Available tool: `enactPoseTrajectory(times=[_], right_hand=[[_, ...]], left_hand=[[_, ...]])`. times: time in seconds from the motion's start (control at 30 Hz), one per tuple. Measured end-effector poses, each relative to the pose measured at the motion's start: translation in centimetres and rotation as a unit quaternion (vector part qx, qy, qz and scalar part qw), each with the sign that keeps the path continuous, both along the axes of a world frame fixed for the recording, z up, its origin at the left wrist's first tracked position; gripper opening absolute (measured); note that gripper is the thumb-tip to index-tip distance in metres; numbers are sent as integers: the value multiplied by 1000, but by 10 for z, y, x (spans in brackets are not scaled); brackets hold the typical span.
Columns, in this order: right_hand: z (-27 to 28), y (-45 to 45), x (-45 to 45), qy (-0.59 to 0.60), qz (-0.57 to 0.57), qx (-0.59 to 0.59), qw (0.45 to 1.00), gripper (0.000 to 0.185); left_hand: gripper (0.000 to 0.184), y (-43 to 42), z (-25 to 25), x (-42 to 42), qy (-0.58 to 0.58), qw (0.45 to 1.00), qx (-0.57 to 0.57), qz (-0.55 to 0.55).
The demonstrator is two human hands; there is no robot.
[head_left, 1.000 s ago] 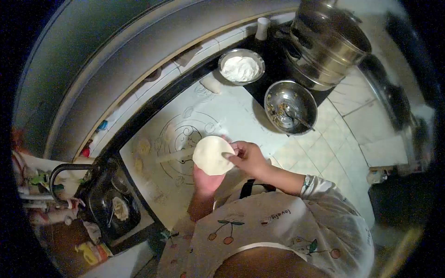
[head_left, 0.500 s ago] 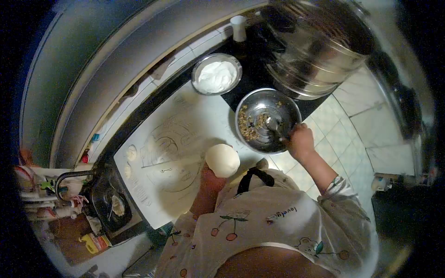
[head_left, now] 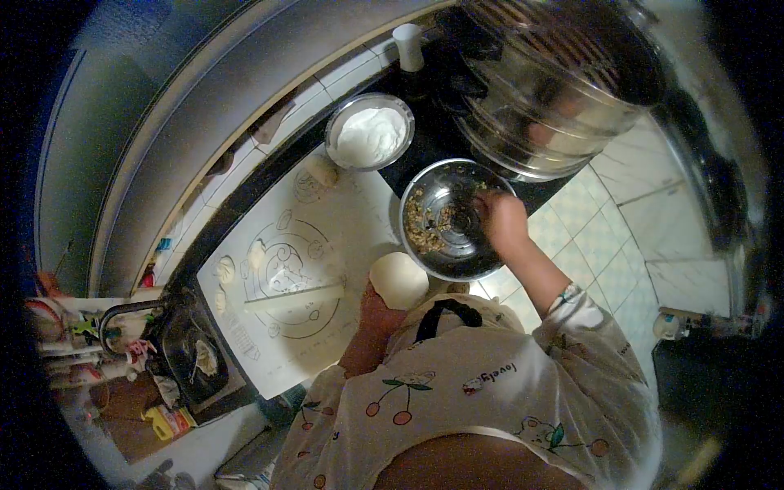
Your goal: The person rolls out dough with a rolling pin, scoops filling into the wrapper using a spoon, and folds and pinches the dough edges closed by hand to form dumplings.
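Observation:
A round, flat dough wrapper (head_left: 398, 281) lies on my left hand (head_left: 379, 317), which supports it from below near my waist, beside the mat's right edge. My right hand (head_left: 505, 222) is closed and reaches over the rim into a steel bowl (head_left: 462, 268). Crumbly chopped filling (head_left: 428, 233) covers the left part of that bowl's inside. The spoon in my right hand is mostly hidden now; its shape shows in the earlier view. A pale rolling pin (head_left: 296, 300) rests across the printed white mat (head_left: 327, 237).
Small dough pieces (head_left: 225, 269) sit on the mat's left side. Behind it stands a bowl of white flour (head_left: 371, 137). A large metal steamer (head_left: 547, 122) rises beyond the filling bowl, near a white cup (head_left: 408, 47). A dark sink (head_left: 196, 351) is at the left.
My right hand has moved up and further into the bowl, covering the spoon. The wrapper stays on my left hand. The view has shifted slightly.

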State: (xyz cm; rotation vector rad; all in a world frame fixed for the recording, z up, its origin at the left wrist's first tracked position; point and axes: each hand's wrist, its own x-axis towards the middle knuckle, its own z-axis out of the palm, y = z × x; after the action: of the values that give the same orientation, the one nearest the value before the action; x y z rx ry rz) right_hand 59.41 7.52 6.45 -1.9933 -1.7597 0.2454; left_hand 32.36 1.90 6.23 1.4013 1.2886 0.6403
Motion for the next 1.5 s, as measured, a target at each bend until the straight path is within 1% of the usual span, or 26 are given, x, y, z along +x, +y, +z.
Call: enactPoseTrajectory(times=[0.07,0.1,0.13,0.2,0.3,0.43,0.53,0.57,0.67,0.7,0.73,0.8,0.87,0.9,0.93,1.03,1.1,1.13,1.17,1.2,1.27,1.3,1.37,1.4,1.47,1.5], right_hand=[[4,1,-16,-1,91,23,996,15],[6,-4,-26,-46,121,-50,990,16],[10,-15,-31,-47,191,-39,980,17],[5,-46,-29,-25,307,-92,947,19],[32,-55,-8,-83,349,-73,930,19],[30,-28,-16,-125,279,-2,952,29],[27,-35,-22,-133,363,64,920,28],[33,-46,-16,-110,361,22,926,24],[22,-53,13,-60,248,-7,967,18],[13,-51,19,-26,191,55,980,15],[3,-41,20,58,85,101,989,18],[4,-50,14,29,20,-25,999,16],[-7,-64,8,95,40,-1,995,15],[-10,-72,6,127,50,10,991,14],[-6,-79,1,136,39,-33,989,14],[-5,-96,-16,223,38,-54,973,13],[-5,-100,-28,265,39,-15,963,15],[-6,-102,-34,286,39,5,957,17],[-4,-104,-37,304,26,-33,952,18],[-2,-106,-38,306,28,-35,951,18],[1,-109,-40,308,32,-38,950,18],[3,-112,-40,321,29,-34,946,18],[7,-117,-38,344,25,-27,938,18],[10,-120,-37,350,36,-21,936,19],[16,-126,-36,362,58,-11,930,23],[23,-129,-37,353,80,-20,932,24]], left_hand=[[64,-1,2,0,22,1000,9,4],[65,-2,2,0,27,1000,14,7],[65,0,2,0,16,1000,5,7],[64,3,1,0,-6,1000,-4,13],[62,5,-1,2,-41,999,-3,17],[60,6,-4,3,-67,998,0,9],[58,6,-1,3,-86,996,-1,9],[57,4,0,3,-85,996,1,7],[55,0,0,4,-48,998,36,-17],[54,-2,2,5,-1,996,74,-46],[56,-4,5,7,60,987,124,-81],[46,-6,22,19,94,986,122,-67],[47,-9,12,20,114,980,147,-68],[53,-9,-14,16,116,975,173,-75],[55,-9,-26,14,111,973,188,-80],[58,-7,-54,11,85,969,211,-101],[58,1,-74,14,79,962,225,-130],[58,1,-80,12,78,959,238,-134],[58,1,-87,10,78,955,250,-138],[58,-1,-72,10,76,953,265,-128],[57,-4,-64,12,-32,984,166,-53],[57,-6,-66,16,-138,989,47,14],[56,-9,-90,11,-211,974,-53,58],[56,-9,-123,0,-182,982,-34,35],[57,-4,-139,-4,-26,986,148,-73],[58,9,-133,0,104,935,303,-153]])
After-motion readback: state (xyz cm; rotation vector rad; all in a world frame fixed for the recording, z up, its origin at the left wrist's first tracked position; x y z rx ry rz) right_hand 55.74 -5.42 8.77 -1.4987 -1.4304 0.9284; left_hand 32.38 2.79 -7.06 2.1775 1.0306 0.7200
